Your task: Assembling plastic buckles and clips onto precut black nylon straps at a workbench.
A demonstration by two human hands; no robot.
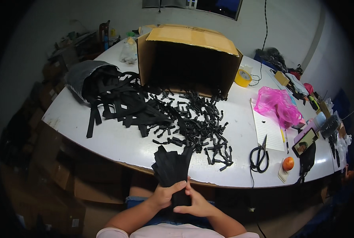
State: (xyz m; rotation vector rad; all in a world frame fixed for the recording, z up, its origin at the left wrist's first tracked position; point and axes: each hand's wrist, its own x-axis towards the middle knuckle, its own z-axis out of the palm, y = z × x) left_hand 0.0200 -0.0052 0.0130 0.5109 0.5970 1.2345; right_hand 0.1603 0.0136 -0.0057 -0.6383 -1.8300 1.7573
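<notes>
A thick bundle of flat black straps (172,166) stands between my hands at the table's front edge, its upper ends fanned out. My left hand (164,196) is closed round the bundle's left side, thumb across its front. From the right, my right hand (196,204) grips the lower part, its thumb pointing left; some of its fingers are hidden behind the straps. Beyond the bundle lies a scattered heap of small black plastic buckles (198,119). Loose black straps (125,109) spill to the left of the heap out of a grey plastic bag (77,79).
An open cardboard box (192,33) lies behind the buckles, its mouth facing me. On the right are black-handled scissors (259,158), a lined notepad (270,137), a pink plastic bag (278,105), a propped phone (306,142), an orange fruit (288,163) and a yellow tape roll (243,78).
</notes>
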